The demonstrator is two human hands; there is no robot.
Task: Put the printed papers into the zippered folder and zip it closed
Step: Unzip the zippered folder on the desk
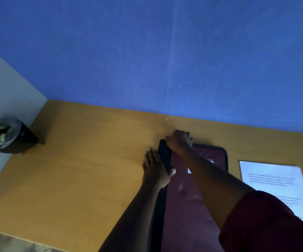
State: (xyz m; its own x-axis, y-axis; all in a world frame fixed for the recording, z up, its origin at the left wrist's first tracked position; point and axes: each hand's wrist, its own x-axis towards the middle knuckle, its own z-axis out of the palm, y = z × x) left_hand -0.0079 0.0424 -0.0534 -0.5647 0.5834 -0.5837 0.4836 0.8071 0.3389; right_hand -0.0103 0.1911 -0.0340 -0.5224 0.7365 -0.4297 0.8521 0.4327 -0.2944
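Observation:
A maroon zippered folder [199, 195] with black edging lies on the wooden desk, right of centre. My left hand [156, 168] rests flat along its black left edge, thumb over the spine. My right hand [180, 140] reaches across the folder and is closed at its far left corner, fingers pinched on the edge there; what exactly it pinches is hidden. The printed papers [276, 180], white sheets with lines of text, lie on the desk to the right of the folder, partly covered by my maroon sleeve.
The wooden desk [85, 166] meets a blue wall [165, 60] at the back. A dark pot with a small green plant [7, 136] stands at the far left corner. The desk's front edge [10, 235] runs along the lower left.

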